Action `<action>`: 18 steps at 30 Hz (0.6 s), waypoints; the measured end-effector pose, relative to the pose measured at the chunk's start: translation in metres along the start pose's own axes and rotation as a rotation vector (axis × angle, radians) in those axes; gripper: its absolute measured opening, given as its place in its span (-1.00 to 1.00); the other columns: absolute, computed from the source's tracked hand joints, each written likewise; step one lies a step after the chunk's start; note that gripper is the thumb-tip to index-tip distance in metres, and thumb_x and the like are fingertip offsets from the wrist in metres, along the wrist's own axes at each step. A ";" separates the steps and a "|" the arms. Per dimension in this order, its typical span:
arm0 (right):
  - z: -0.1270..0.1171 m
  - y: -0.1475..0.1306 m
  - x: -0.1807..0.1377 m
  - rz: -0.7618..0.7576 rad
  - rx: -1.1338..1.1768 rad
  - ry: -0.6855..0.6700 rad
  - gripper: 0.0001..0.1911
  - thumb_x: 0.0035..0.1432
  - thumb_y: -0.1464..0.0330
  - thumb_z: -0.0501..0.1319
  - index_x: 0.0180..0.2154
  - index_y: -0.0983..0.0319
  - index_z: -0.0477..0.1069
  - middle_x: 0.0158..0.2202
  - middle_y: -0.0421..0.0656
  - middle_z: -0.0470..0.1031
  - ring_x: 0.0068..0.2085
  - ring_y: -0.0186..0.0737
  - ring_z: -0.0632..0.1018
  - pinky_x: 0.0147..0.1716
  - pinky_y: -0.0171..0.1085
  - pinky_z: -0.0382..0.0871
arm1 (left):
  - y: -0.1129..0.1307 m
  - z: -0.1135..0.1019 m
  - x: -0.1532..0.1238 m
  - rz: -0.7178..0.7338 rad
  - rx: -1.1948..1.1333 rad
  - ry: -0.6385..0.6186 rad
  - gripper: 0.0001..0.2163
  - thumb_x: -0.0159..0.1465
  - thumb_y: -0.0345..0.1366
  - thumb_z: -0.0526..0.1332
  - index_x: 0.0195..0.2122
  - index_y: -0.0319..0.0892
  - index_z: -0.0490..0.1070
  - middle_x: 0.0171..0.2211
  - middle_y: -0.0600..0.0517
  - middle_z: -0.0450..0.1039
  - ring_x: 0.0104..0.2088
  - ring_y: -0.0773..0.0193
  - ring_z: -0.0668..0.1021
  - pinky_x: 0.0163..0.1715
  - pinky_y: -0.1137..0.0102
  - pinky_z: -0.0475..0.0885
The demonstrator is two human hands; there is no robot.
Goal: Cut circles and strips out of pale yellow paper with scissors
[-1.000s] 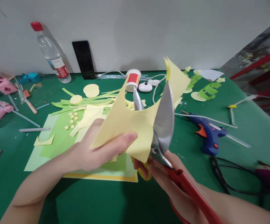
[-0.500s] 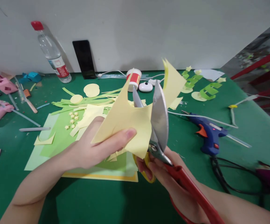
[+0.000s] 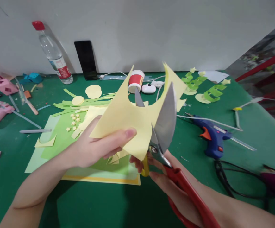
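My left hand (image 3: 99,141) pinches a pale yellow sheet of paper (image 3: 132,118) between thumb and fingers, above the table. A rounded hollow is cut from the paper's upper edge, leaving tall points on both sides. My right hand (image 3: 161,174) grips red-handled scissors (image 3: 167,122) with broad metal blades. The blades stand apart around the paper; one passes in front, and the other's tip shows in the hollow behind it. A curved yellow piece (image 3: 145,166) is at my right fingers; what it belongs to is partly hidden.
Behind my left hand lie green sheets (image 3: 56,133), small paper stars (image 3: 74,122), green strips (image 3: 63,106) and paper discs (image 3: 93,91). A blue glue gun (image 3: 214,136) lies right, near green spirals (image 3: 213,92). Along the wall stand a bottle (image 3: 55,57), phone (image 3: 86,60) and paper cup (image 3: 136,80).
The paper has turned and shifted slightly left, so its hollow looks wider. The front blade has tilted to the right, and my right hand has moved a little left.
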State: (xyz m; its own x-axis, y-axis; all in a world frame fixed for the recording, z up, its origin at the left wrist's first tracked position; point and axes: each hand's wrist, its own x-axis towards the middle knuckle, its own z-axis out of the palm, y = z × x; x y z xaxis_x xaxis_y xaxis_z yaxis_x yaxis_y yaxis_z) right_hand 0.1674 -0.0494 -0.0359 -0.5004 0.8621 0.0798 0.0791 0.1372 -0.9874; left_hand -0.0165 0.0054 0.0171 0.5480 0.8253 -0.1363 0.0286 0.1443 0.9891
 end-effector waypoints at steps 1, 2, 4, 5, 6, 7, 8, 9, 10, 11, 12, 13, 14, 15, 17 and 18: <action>-0.001 -0.002 0.001 -0.009 -0.024 -0.009 -0.82 0.13 0.47 -0.01 -0.21 0.13 0.08 -0.31 -0.20 0.27 -0.35 -0.27 0.33 -0.34 -0.27 0.32 | -0.002 0.000 0.000 0.004 -0.019 0.007 -0.76 0.23 -0.23 0.14 -0.56 -0.17 0.21 -0.71 0.21 0.06 -0.71 0.51 0.11 -0.76 0.57 0.01; -0.002 -0.004 0.001 -0.013 -0.045 -0.013 -0.80 0.11 0.49 -0.01 -0.21 0.13 0.08 -0.31 -0.20 0.28 -0.33 -0.26 0.34 -0.30 -0.26 0.33 | -0.002 0.000 0.000 -0.005 -0.023 0.006 -0.76 0.22 -0.23 0.15 -0.56 -0.17 0.21 -0.71 0.22 0.06 -0.72 0.51 0.11 -0.77 0.57 0.01; -0.003 -0.006 0.002 -0.002 -0.056 -0.012 -0.78 0.11 0.50 -0.02 -0.21 0.12 0.08 -0.31 -0.20 0.29 -0.32 -0.27 0.35 -0.30 -0.27 0.34 | -0.001 -0.001 0.000 -0.037 -0.010 -0.008 -0.75 0.22 -0.22 0.15 -0.56 -0.17 0.20 -0.71 0.21 0.07 -0.71 0.51 0.12 -0.77 0.58 0.01; -0.003 -0.006 0.002 0.006 -0.056 -0.010 -0.78 0.11 0.50 -0.02 -0.21 0.12 0.07 -0.30 -0.20 0.30 -0.33 -0.27 0.36 -0.31 -0.28 0.35 | 0.001 -0.002 0.000 -0.064 0.009 -0.033 -0.74 0.21 -0.22 0.15 -0.57 -0.17 0.19 -0.70 0.20 0.06 -0.71 0.51 0.13 -0.77 0.58 0.01; -0.003 -0.006 0.002 0.007 -0.060 -0.009 -0.80 0.12 0.50 -0.02 -0.21 0.12 0.07 -0.30 -0.20 0.30 -0.33 -0.27 0.36 -0.33 -0.29 0.36 | 0.003 -0.003 0.000 -0.099 0.035 -0.065 -0.73 0.22 -0.21 0.14 -0.58 -0.18 0.17 -0.70 0.20 0.06 -0.70 0.51 0.13 -0.76 0.58 0.02; -0.003 -0.005 0.002 0.008 -0.067 0.000 -0.81 0.13 0.49 -0.03 -0.22 0.12 0.07 -0.30 -0.20 0.31 -0.34 -0.28 0.37 -0.34 -0.29 0.36 | 0.006 -0.004 0.001 -0.135 0.063 -0.102 -0.71 0.23 -0.21 0.13 -0.59 -0.19 0.15 -0.70 0.19 0.05 -0.69 0.51 0.13 -0.75 0.58 0.04; -0.002 -0.005 0.002 0.007 -0.076 0.009 -0.82 0.13 0.49 -0.04 -0.23 0.11 0.08 -0.30 -0.21 0.31 -0.34 -0.28 0.37 -0.35 -0.29 0.36 | 0.008 -0.004 0.001 -0.168 0.090 -0.137 -0.70 0.23 -0.20 0.12 -0.60 -0.19 0.14 -0.69 0.19 0.04 -0.69 0.51 0.13 -0.74 0.58 0.05; -0.001 -0.005 0.002 0.009 -0.083 0.017 -0.84 0.14 0.48 -0.04 -0.24 0.11 0.08 -0.31 -0.21 0.31 -0.36 -0.28 0.37 -0.36 -0.29 0.36 | 0.010 -0.005 0.002 -0.193 0.111 -0.162 -0.69 0.24 -0.20 0.11 -0.60 -0.19 0.13 -0.69 0.19 0.03 -0.68 0.51 0.13 -0.74 0.58 0.06; -0.001 -0.004 0.002 0.011 -0.089 0.026 -0.85 0.14 0.48 -0.05 -0.25 0.11 0.08 -0.32 -0.22 0.31 -0.37 -0.28 0.37 -0.37 -0.29 0.36 | 0.011 -0.005 0.002 -0.210 0.122 -0.177 -0.69 0.24 -0.19 0.10 -0.60 -0.19 0.13 -0.70 0.19 0.02 -0.69 0.51 0.12 -0.74 0.58 0.06; 0.000 -0.004 0.002 0.011 -0.094 0.038 -0.85 0.14 0.48 -0.05 -0.26 0.11 0.08 -0.34 -0.22 0.31 -0.38 -0.28 0.36 -0.38 -0.29 0.36 | 0.012 -0.005 0.003 -0.220 0.121 -0.179 -0.70 0.24 -0.19 0.09 -0.59 -0.19 0.14 -0.70 0.19 0.03 -0.69 0.51 0.13 -0.74 0.58 0.06; 0.000 -0.004 0.001 0.011 -0.096 0.054 -0.86 0.14 0.48 -0.06 -0.27 0.10 0.08 -0.35 -0.23 0.31 -0.39 -0.28 0.35 -0.40 -0.29 0.35 | 0.012 -0.005 0.004 -0.224 0.107 -0.176 -0.72 0.24 -0.19 0.09 -0.57 -0.18 0.15 -0.70 0.19 0.03 -0.70 0.51 0.13 -0.74 0.58 0.06; 0.001 -0.004 0.001 0.012 -0.093 0.069 -0.85 0.14 0.48 -0.06 -0.28 0.10 0.08 -0.37 -0.24 0.30 -0.41 -0.28 0.34 -0.43 -0.29 0.33 | 0.012 -0.005 0.004 -0.230 0.090 -0.175 -0.74 0.24 -0.19 0.09 -0.55 -0.18 0.17 -0.70 0.20 0.04 -0.70 0.51 0.13 -0.75 0.58 0.06; 0.001 -0.003 0.000 0.013 -0.085 0.075 -0.85 0.14 0.48 -0.07 -0.28 0.10 0.08 -0.39 -0.25 0.29 -0.45 -0.29 0.32 -0.47 -0.30 0.31 | 0.012 -0.004 0.004 -0.239 0.073 -0.172 -0.76 0.23 -0.21 0.10 -0.54 -0.17 0.18 -0.70 0.20 0.05 -0.70 0.51 0.14 -0.75 0.58 0.06; 0.001 -0.002 -0.001 0.024 -0.073 0.080 -0.85 0.14 0.48 -0.07 -0.29 0.10 0.08 -0.40 -0.27 0.27 -0.49 -0.31 0.29 -0.51 -0.31 0.27 | 0.011 -0.004 0.005 -0.246 0.059 -0.171 -0.77 0.23 -0.22 0.10 -0.53 -0.17 0.18 -0.70 0.20 0.05 -0.71 0.51 0.14 -0.75 0.58 0.06; 0.001 0.001 -0.002 0.042 -0.039 0.074 -0.86 0.13 0.48 -0.07 -0.31 0.10 0.09 -0.44 -0.29 0.24 -0.55 -0.33 0.23 -0.57 -0.31 0.20 | 0.012 -0.003 0.005 -0.253 0.047 -0.160 -0.78 0.22 -0.26 0.10 -0.55 -0.17 0.18 -0.72 0.21 0.05 -0.73 0.51 0.13 -0.76 0.58 0.06; 0.001 0.002 -0.002 0.052 -0.025 0.069 -0.86 0.12 0.48 -0.07 -0.32 0.11 0.10 -0.46 -0.30 0.23 -0.56 -0.34 0.22 -0.58 -0.31 0.18 | 0.012 -0.003 0.005 -0.253 0.043 -0.152 -0.78 0.22 -0.27 0.10 -0.56 -0.17 0.17 -0.73 0.21 0.04 -0.73 0.52 0.13 -0.76 0.58 0.06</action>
State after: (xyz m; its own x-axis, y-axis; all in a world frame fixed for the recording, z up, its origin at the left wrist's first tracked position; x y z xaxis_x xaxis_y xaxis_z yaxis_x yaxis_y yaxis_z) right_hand 0.1674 -0.0517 -0.0384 -0.4344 0.8999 0.0381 0.1253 0.1023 -0.9868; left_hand -0.0157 0.0129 0.0283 0.6379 0.6741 -0.3725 0.2138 0.3097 0.9265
